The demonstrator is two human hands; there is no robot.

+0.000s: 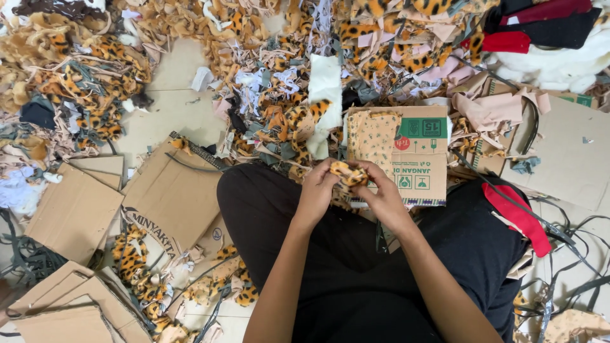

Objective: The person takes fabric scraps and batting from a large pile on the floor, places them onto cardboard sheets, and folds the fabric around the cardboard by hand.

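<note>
Above the lap, both hands meet on a small leopard-print scrap [348,173]. Left hand [316,194] pinches its left edge with curled fingers; right hand [383,197] closes over its right side, thumb on top. Most of the scrap is covered by the fingers, so its shape cannot be made out, and whether more of it hangs below the hands is hidden.

Just beyond the hands lies a cardboard box [419,155], flattened, with a pale spotted cloth [372,136] draped over its left part. Its lower edge is hidden behind the right hand. Black trousers [267,209] fill the lower middle, and a red strip [518,216] lies across the right thigh. Heaps of fur offcuts [82,82] crowd the top and run out of view. Brown cardboard sheets [73,213] at the lower left are cut off by the edge.
</note>
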